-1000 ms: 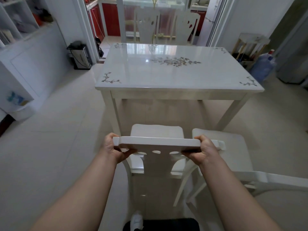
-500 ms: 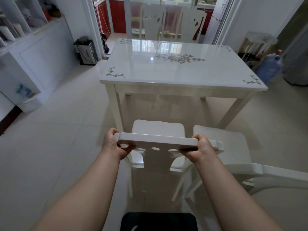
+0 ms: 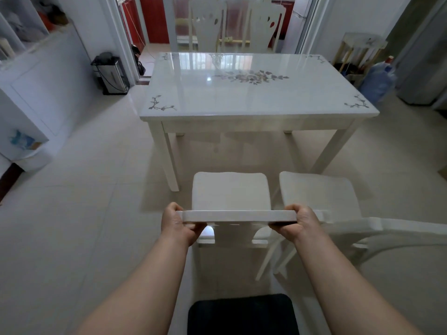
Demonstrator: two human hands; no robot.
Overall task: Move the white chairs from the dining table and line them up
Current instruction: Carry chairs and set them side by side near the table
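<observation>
A white chair (image 3: 231, 189) stands in front of me, its seat facing the white dining table (image 3: 256, 93). My left hand (image 3: 177, 223) grips the left end of its top rail and my right hand (image 3: 298, 223) grips the right end. A second white chair (image 3: 321, 194) stands just to its right, turned a little, with its backrest reaching toward the right edge. Two more white chairs (image 3: 208, 22) (image 3: 264, 25) stand upright behind the table's far side.
A white shelf cabinet (image 3: 31, 76) lines the left wall. A black-and-silver appliance (image 3: 111, 74) sits on the floor by the doorway. A blue water jug (image 3: 378, 81) and a small stand (image 3: 360, 52) are at the right. Pale tiled floor (image 3: 72, 201) stretches to the left.
The held chair has come back from the table, and a wider gap shows between its seat and the table's front edge. Both hands keep their grip on the top rail.
</observation>
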